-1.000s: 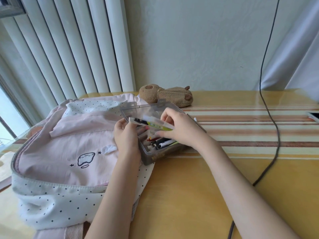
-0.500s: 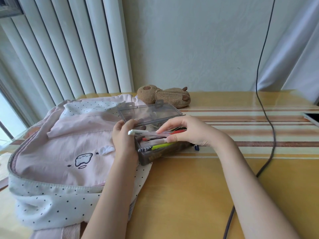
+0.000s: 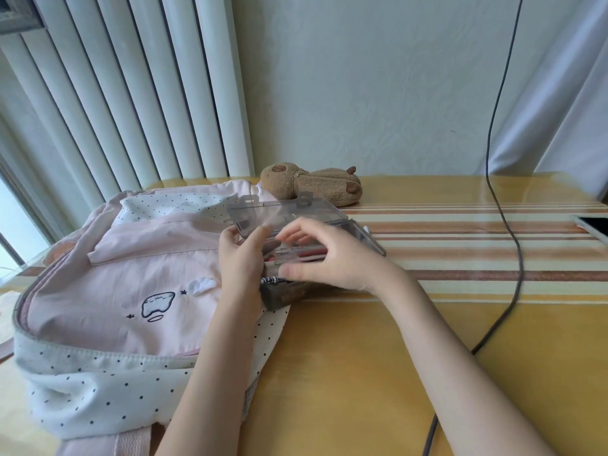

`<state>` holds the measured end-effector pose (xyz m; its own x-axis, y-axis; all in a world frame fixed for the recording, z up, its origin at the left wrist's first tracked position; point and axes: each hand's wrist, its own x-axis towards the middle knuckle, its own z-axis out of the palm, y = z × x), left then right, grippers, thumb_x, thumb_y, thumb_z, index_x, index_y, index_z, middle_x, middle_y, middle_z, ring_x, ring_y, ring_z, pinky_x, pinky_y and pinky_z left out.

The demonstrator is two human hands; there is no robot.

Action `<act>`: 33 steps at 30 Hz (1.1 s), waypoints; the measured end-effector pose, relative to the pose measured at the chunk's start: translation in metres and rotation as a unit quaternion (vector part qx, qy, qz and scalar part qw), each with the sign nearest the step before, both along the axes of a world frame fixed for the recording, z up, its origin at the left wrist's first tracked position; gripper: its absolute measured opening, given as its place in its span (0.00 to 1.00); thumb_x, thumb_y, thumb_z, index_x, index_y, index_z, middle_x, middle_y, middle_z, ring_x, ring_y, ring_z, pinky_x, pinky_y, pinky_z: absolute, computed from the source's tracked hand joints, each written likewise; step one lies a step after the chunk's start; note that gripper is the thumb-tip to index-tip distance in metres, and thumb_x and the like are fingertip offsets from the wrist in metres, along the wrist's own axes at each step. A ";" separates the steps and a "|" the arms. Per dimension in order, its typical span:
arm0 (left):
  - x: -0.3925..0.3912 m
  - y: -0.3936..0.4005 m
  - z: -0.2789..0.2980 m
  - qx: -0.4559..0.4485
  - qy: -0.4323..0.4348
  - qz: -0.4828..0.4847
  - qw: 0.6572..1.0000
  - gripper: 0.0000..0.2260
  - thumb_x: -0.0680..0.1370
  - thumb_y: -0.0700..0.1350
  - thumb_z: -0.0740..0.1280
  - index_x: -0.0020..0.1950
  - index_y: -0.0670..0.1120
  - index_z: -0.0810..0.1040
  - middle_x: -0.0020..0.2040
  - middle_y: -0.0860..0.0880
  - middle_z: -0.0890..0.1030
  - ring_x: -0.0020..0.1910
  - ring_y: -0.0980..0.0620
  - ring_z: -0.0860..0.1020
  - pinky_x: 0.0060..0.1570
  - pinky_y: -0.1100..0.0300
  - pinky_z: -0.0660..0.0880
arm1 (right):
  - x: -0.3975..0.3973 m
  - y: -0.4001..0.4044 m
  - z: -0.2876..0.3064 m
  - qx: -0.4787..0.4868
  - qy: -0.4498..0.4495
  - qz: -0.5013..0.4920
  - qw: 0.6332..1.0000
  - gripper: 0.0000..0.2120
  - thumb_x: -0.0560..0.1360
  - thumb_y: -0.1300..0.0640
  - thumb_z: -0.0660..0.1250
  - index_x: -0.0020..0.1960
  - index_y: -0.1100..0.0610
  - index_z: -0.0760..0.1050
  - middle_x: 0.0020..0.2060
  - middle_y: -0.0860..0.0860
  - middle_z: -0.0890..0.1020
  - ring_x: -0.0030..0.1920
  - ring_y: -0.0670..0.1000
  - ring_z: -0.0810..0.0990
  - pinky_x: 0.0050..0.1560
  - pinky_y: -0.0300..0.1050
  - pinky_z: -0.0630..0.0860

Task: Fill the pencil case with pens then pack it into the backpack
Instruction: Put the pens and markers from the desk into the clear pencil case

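A grey see-through pencil case [image 3: 283, 296] sits half on the pink backpack [image 3: 131, 264], half on the table, its lid [image 3: 283, 210] raised toward the back. My left hand [image 3: 241, 261] grips the case's left end, thumb up by the lid's edge. My right hand [image 3: 332, 258] arches over the open case, fingers and thumb around a bunch of pens [image 3: 301, 255] lying low inside it. More pens show under them, a black one [image 3: 273, 279] poking out at the front left. The backpack lies flat, and I cannot see any opening in it.
A brown plush toy [image 3: 312, 184] lies behind the case. A dark cable [image 3: 513, 258] hangs from the wall and runs across the striped table [image 3: 460, 251] toward the front edge. A phone [image 3: 595, 225] lies at the right edge. Vertical blinds [image 3: 131, 93] stand at the back left.
My right hand has lowered the bunch of pens from above the case down into it. The left hand has stayed on the case's left end.
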<state>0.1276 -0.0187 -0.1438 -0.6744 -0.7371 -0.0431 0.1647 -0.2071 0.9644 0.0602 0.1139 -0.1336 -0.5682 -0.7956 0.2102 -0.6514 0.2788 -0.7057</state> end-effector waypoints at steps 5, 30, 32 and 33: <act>-0.001 0.000 -0.002 0.033 0.021 -0.015 0.999 0.16 0.78 0.39 0.66 0.65 0.42 0.69 0.56 0.41 0.81 0.46 0.49 0.83 0.40 0.47 0.81 | -0.012 0.001 -0.008 -0.002 0.026 -0.046 0.999 0.10 0.74 0.56 0.67 0.50 0.41 0.77 0.52 0.41 0.80 0.56 0.45 0.77 0.59 0.54 0.74; -0.001 -0.021 -0.004 0.128 0.177 0.162 0.962 0.08 0.78 0.34 0.58 0.46 0.43 0.76 0.48 0.38 0.82 0.39 0.40 0.81 0.44 0.44 0.81 | -0.076 0.014 -0.055 0.058 -0.089 -0.454 0.885 0.27 0.74 0.37 0.60 0.62 0.57 0.66 0.62 0.59 0.75 0.65 0.61 0.67 0.57 0.53 0.65; 0.000 -0.023 -0.004 0.132 0.172 0.165 0.962 0.08 0.77 0.34 0.58 0.48 0.42 0.76 0.48 0.37 0.82 0.37 0.41 0.81 0.45 0.43 0.81 | -0.073 0.000 -0.054 0.110 -0.044 -0.439 0.891 0.31 0.70 0.36 0.63 0.63 0.57 0.64 0.63 0.59 0.74 0.66 0.61 0.65 0.60 0.54 0.64; 0.000 -0.024 -0.004 0.136 0.165 0.165 0.963 0.08 0.77 0.34 0.58 0.50 0.42 0.75 0.47 0.38 0.82 0.34 0.43 0.82 0.45 0.45 0.81 | -0.072 -0.006 -0.054 0.121 -0.037 -0.435 0.892 0.30 0.70 0.38 0.64 0.63 0.56 0.64 0.64 0.60 0.72 0.66 0.62 0.64 0.60 0.54 0.64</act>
